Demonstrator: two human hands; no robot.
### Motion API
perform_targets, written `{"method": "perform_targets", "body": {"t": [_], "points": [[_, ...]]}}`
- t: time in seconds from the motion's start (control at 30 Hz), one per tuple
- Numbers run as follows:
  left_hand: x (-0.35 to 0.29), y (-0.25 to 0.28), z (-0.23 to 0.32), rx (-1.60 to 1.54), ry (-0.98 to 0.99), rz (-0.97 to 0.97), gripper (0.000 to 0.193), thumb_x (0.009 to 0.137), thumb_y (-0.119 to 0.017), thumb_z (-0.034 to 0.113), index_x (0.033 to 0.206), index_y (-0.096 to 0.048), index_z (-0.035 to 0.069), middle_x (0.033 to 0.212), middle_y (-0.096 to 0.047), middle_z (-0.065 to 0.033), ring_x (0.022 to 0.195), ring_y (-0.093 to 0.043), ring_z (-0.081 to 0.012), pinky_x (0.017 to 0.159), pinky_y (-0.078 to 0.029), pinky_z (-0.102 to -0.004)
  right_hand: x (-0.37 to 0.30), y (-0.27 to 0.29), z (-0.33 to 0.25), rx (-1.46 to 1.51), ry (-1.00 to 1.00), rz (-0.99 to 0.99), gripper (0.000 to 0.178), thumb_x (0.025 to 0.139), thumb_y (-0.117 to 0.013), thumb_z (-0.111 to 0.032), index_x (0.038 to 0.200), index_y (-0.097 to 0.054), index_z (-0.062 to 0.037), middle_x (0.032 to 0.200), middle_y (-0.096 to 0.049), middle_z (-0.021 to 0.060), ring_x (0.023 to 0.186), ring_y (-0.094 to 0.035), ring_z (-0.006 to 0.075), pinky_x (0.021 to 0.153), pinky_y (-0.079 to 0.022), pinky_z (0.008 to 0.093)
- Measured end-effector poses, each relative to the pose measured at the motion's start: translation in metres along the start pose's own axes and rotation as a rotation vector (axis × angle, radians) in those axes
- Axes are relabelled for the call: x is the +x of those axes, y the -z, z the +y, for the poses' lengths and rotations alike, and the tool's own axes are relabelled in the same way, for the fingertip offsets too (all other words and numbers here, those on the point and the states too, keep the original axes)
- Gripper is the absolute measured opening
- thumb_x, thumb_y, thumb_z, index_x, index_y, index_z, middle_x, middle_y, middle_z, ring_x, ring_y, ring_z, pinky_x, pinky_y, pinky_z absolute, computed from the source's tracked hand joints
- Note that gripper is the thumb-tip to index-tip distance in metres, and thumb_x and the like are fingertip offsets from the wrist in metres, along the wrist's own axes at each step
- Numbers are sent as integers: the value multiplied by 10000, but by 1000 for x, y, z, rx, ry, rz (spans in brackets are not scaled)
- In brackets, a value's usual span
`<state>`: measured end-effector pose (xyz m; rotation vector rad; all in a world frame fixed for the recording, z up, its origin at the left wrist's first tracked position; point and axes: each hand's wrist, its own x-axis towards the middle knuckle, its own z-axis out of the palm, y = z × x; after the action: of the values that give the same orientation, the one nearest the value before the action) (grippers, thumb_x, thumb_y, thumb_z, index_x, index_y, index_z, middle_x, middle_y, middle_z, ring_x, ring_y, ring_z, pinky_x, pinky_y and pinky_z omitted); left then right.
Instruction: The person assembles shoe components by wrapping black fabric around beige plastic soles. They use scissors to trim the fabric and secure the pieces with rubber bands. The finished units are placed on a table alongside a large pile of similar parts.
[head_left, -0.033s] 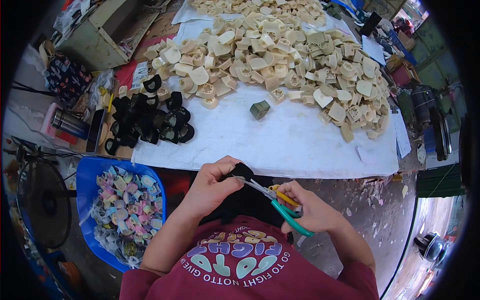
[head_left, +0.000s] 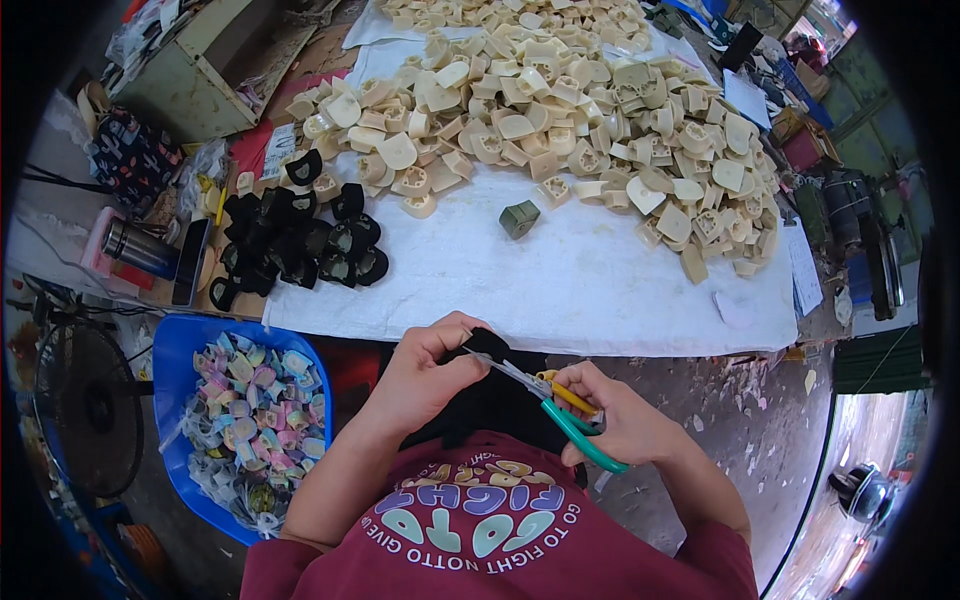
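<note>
In front of my chest my left hand [head_left: 425, 375] is closed, pinching a small black molded piece [head_left: 487, 343] between thumb and fingers. From the right, my right hand [head_left: 620, 415] grips a pair of scissors [head_left: 572, 430] with green on one handle and yellow on the other. Their metal blades reach the edge of the black piece, close to my left thumb. A heap of similar black pieces [head_left: 300, 238] lies at the table's left. Alone on the white sheet [head_left: 430, 270] sits a dark green block [head_left: 519, 220].
A large pile of cream molded pieces [head_left: 530, 110] covers the table's far side. Below its left edge stands a blue tub [head_left: 175, 420] of pastel pieces, some bagged. A fan [head_left: 90, 405] is at far left. A steel flask [head_left: 140, 247] and phone [head_left: 190, 262] lie near the black heap.
The black piece has tilted very slightly in my left fingers. Both hands and the scissors stay in almost the same place.
</note>
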<state>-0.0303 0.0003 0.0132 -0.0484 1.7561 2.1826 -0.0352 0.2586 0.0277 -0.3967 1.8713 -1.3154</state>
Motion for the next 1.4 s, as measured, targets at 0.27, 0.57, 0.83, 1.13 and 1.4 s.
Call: {"method": "perform_targets", "body": {"t": [0.27,0.57,0.83,1.13,1.4], "points": [[-2,1,2,26,-4,-31,132,764,-568,-14,821,-685,-29,1034,-613,-77,805,-504,-64,713,-404,-208,-3,1,3,231,-110,-59,580,663,-857,-101,1108,-488,-52,828,-573,-20,714,-494,30,626,-381,199],[1,-3,-13,21,124,-135,99,783,-603,9,829,-687,-15,1069,-591,-63,838,-520,-73,741,-425,-213,-26,-17,40,350,-158,112,380,735,-813,-98,979,-526,-48,698,-621,-7,589,-535,32,521,-385,196],[2,5,-28,-26,-122,-235,303,793,-707,33,1091,-655,9,1160,-536,-63,959,-528,-106,796,-448,-228,-11,27,48,-114,-105,684,347,743,-795,-169,943,-557,-15,673,-634,60,602,-601,123,552,-462,271],[-7,14,-6,321,-417,24,739,698,-714,-120,1354,-412,37,1222,-449,-89,1090,-555,-185,924,-481,-314,34,82,30,-1048,83,940,410,730,-755,-169,1067,-585,-8,1047,-619,180,940,-597,334,804,-481,394],[-2,12,-2,313,-415,29,613,737,-718,-61,1284,-454,26,1223,-513,-91,1099,-547,-158,948,-456,-305,59,-27,-53,-200,547,358,356,727,-782,-103,1036,-619,-34,942,-626,85,814,-624,160,716,-498,271]]}}
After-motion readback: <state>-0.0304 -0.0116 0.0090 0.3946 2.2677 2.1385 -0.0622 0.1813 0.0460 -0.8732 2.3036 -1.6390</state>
